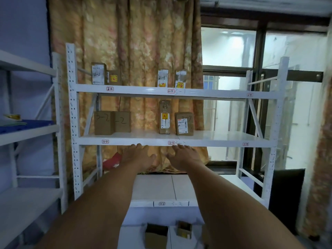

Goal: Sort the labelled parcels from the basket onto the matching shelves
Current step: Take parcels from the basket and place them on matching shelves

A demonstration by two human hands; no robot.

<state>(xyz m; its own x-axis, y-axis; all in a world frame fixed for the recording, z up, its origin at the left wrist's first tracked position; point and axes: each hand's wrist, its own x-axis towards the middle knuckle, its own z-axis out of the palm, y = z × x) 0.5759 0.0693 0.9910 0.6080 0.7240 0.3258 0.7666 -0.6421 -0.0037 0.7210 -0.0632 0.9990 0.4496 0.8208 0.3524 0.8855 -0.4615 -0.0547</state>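
Note:
A white metal rack point(125, 141) faces me, its shelf edges tagged 2-2, 2-3, 3-2 and 3-3. On the upper shelf stand parcels marked 2-2 point(98, 73) and 2-3 point(163, 78). The middle shelf holds two brown boxes marked 3-2 point(104, 123) and two parcels marked 3-3 point(184, 124). Both my arms reach forward. My left hand point(138, 156) and my right hand point(185, 157) hover just below the middle shelf's front edge, fingers spread, holding nothing. Two more cardboard parcels point(156, 235) lie low down at the frame's bottom. The basket is out of view.
A second white rack point(27, 133) stands on the left with a blue item on its shelf. A flowered curtain point(136, 42) hangs behind the rack, and a window point(233, 51) is at the right. A dark cabinet point(287, 198) stands low right.

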